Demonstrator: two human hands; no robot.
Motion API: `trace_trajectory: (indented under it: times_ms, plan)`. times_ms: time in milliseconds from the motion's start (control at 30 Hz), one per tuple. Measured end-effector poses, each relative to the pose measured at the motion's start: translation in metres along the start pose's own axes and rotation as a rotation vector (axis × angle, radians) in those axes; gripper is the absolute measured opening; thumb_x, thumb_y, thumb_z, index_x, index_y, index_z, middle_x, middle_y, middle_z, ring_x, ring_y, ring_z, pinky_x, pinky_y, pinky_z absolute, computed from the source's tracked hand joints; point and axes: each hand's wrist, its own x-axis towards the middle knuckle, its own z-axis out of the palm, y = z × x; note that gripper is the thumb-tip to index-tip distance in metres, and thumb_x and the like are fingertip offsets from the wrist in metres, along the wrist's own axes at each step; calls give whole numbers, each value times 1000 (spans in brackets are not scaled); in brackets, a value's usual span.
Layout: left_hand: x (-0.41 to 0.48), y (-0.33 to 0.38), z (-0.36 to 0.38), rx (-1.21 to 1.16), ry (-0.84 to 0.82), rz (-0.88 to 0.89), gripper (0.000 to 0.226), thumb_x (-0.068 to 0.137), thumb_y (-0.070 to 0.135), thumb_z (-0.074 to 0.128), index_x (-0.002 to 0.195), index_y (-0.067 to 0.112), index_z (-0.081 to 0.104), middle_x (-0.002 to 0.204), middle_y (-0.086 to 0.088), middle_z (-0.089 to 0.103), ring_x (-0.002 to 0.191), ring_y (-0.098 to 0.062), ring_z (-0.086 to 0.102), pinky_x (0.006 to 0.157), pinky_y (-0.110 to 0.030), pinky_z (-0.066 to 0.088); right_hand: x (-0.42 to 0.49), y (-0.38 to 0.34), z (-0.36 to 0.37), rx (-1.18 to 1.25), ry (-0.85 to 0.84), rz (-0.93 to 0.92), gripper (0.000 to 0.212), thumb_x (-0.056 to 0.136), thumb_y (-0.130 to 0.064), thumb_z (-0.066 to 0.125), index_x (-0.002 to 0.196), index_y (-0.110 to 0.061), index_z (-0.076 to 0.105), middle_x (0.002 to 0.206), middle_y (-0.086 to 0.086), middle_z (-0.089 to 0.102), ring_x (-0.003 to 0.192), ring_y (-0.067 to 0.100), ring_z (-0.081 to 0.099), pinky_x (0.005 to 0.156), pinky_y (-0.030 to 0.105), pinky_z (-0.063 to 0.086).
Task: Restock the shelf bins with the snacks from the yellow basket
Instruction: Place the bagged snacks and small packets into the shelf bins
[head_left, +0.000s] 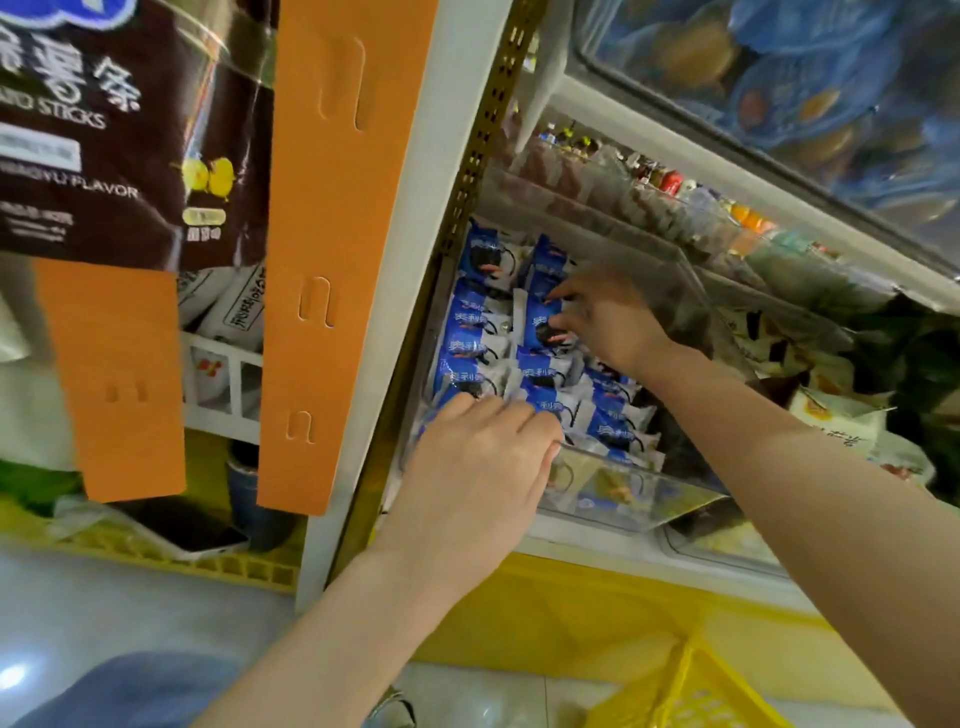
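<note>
A white shelf unit (415, 218) with a gold slotted upright fills the scene, its clear plastic bin (613, 483) packed with blue-and-white snack packets (550, 358). The left hand (478, 467) lies palm down on the near packets at the bin's front edge, fingers curled; whether it grips one cannot be told. The right hand (602, 322) reaches farther in, fingertips pinching a packet (543, 325). Orange card strips (343, 249) hang on the left beside a dark snack bag (119, 130). The yellow basket (701, 691) sits on the pale floor at the near right, below the shelf's yellow base (597, 618).
</note>
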Motion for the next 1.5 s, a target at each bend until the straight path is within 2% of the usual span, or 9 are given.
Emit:
trace_trajectory:
  times_ms: [267, 533, 733, 867, 1033, 1167, 1267, 1400, 1500]
  plan:
    - [-1, 3, 1, 1, 14, -14, 21, 87, 23, 47, 92, 19, 67, 79, 6, 68, 70, -10, 62, 70, -29, 47, -24, -9, -14, -183, 100, 7, 39, 95, -35, 47, 129, -17, 49, 135, 9, 44, 127, 28, 36, 105, 41, 29]
    - [-9, 6, 6, 23, 32, -15, 26, 88, 20, 47, 107, 14, 63, 97, -1, 67, 90, -17, 63, 84, -34, 44, -162, -25, -31, 178, 105, 39, 48, 93, -49, 25, 130, -26, 45, 125, -6, 52, 101, 7, 54, 78, 24, 41]
    - [-32, 31, 26, 25, 44, 73, 29, 87, 11, 51, 115, 8, 59, 116, -8, 57, 110, -18, 52, 97, -22, 35, -244, -1, -21, -4, 38, -38, 51, 96, -35, 28, 137, -9, 41, 145, 2, 37, 139, 15, 26, 112, 14, 7]
    - [-63, 59, 59, -93, -106, 120, 28, 91, 20, 42, 114, 14, 57, 114, -2, 55, 109, -11, 47, 96, -25, 35, -296, 18, -4, 10, 116, 50, 53, 97, -39, 23, 119, -7, 59, 122, 9, 58, 115, 27, 55, 97, 37, 43]
    - [-101, 89, 124, -129, -391, 88, 26, 92, 25, 47, 114, 19, 59, 112, 2, 56, 105, -14, 52, 89, -28, 39, -381, 63, 43, 124, 144, 273, 53, 100, -39, 23, 102, -6, 63, 96, 11, 63, 93, 24, 56, 80, 32, 39]
    - [-117, 95, 181, -162, -612, -84, 34, 98, 33, 37, 130, 22, 44, 128, 5, 45, 117, -13, 42, 97, -29, 33, -468, 109, 100, 207, -81, 655, 27, 98, -22, 40, 113, -10, 58, 108, 9, 58, 103, 30, 56, 84, 33, 39]
    - [-126, 100, 219, -214, -735, -199, 41, 98, 34, 35, 135, 16, 39, 132, -1, 44, 121, -18, 42, 99, -32, 35, -534, 139, 145, 251, -406, 868, 44, 98, -35, 21, 130, -14, 42, 130, 3, 44, 121, 23, 44, 94, 26, 34]
    - [-134, 114, 254, -317, -836, -354, 45, 99, 35, 31, 138, 13, 34, 136, -6, 43, 122, -20, 42, 96, -30, 33, -599, 154, 188, 385, -719, 1073, 59, 98, -24, 42, 148, -11, 13, 155, 9, 19, 136, 25, 33, 105, 32, 32]
    - [-140, 124, 266, -422, -821, -503, 48, 99, 36, 29, 141, 14, 28, 138, -3, 43, 119, -12, 42, 87, -23, 32, -625, 154, 207, 448, -843, 1140, 58, 97, -27, 46, 145, -9, 19, 151, 8, 28, 130, 23, 43, 102, 31, 37]
